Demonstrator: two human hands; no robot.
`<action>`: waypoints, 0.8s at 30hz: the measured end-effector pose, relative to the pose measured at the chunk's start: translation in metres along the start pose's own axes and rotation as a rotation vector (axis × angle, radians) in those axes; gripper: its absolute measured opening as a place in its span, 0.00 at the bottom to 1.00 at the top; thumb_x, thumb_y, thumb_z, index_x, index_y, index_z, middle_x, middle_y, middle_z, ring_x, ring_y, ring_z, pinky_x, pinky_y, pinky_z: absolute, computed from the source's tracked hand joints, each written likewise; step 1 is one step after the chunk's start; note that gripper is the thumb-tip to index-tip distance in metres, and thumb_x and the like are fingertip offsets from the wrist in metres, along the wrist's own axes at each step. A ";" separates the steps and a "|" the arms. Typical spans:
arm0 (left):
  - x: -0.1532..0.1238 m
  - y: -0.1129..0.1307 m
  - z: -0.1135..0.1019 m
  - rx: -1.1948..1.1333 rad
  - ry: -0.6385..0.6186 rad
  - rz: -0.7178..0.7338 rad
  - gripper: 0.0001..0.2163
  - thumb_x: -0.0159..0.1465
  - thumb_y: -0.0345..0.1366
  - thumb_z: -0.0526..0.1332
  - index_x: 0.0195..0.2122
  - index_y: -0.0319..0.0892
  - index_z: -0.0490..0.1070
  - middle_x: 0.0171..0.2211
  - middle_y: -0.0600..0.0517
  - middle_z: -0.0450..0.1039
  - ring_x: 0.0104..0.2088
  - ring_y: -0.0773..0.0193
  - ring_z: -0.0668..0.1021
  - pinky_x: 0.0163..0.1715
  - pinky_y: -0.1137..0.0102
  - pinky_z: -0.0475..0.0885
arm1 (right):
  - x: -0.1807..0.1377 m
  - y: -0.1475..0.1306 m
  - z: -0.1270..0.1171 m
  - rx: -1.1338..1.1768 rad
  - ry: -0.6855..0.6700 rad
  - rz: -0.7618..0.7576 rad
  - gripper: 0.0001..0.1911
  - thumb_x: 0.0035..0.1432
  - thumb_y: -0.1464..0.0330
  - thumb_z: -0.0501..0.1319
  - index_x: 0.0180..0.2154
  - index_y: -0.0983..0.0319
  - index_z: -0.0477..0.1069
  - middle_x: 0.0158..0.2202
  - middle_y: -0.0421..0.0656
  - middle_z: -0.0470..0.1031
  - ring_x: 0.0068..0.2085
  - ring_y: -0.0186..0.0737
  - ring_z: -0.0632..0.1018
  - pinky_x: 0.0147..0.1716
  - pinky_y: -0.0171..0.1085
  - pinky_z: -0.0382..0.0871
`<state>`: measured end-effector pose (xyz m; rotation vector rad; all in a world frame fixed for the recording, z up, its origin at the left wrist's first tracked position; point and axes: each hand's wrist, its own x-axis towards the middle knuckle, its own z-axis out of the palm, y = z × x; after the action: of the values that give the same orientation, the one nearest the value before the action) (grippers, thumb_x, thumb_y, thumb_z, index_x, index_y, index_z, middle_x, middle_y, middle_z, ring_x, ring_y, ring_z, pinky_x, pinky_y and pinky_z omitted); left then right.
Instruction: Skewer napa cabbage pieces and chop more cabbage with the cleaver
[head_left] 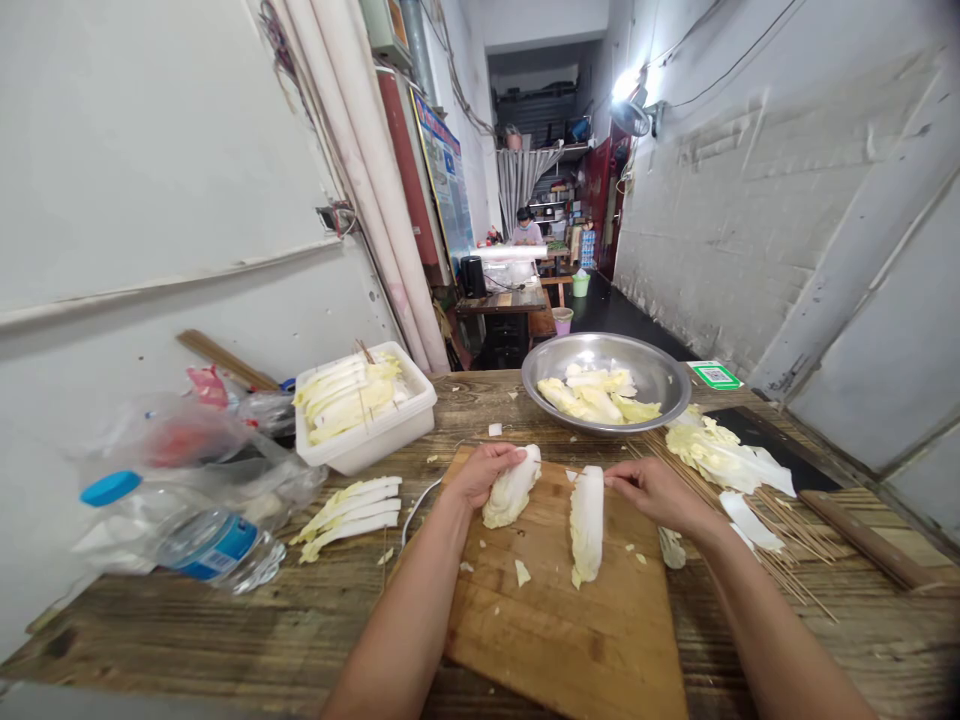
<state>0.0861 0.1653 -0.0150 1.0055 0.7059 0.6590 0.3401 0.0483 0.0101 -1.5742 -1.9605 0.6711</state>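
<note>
The left hand's [487,476] grip is clamped on a cabbage piece [512,492] at the cutting board's [555,625] eleven o'clock, while the right hand's [654,490] grip is pinched together beside a second cabbage piece [587,528] near one o'clock, its exact hold indistinct.

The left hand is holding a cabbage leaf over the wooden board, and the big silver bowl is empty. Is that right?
Not quite: the bowl isn't empty. The head view shows the left hand holding a cabbage leaf over the wooden board, and the big silver bowl has cabbage pieces in it.
</note>
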 end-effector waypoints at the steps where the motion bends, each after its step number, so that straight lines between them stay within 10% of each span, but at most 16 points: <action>1: 0.000 0.001 -0.001 -0.001 0.007 0.007 0.16 0.46 0.39 0.74 0.28 0.31 0.76 0.24 0.43 0.78 0.21 0.62 0.78 0.23 0.72 0.73 | -0.001 0.001 -0.002 0.012 -0.003 -0.003 0.16 0.65 0.58 0.56 0.36 0.63 0.73 0.33 0.40 0.75 0.34 0.38 0.76 0.37 0.41 0.70; 10: -0.002 0.006 -0.003 -0.021 -0.029 0.019 0.13 0.51 0.40 0.71 0.30 0.35 0.75 0.23 0.47 0.77 0.20 0.65 0.76 0.22 0.73 0.72 | -0.012 0.020 -0.036 0.008 0.136 0.097 0.15 0.65 0.59 0.56 0.40 0.64 0.72 0.40 0.42 0.74 0.41 0.42 0.76 0.43 0.45 0.70; 24: -0.010 -0.006 0.018 0.460 -0.347 -0.012 0.15 0.55 0.46 0.67 0.35 0.39 0.78 0.29 0.49 0.78 0.26 0.66 0.74 0.24 0.76 0.64 | -0.069 0.055 -0.055 -0.515 0.128 0.674 0.12 0.64 0.63 0.58 0.46 0.63 0.70 0.44 0.44 0.73 0.40 0.40 0.76 0.40 0.44 0.72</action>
<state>0.0948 0.1464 -0.0119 1.4952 0.5638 0.2988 0.4292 -0.0059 0.0066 -2.5704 -1.5600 0.2895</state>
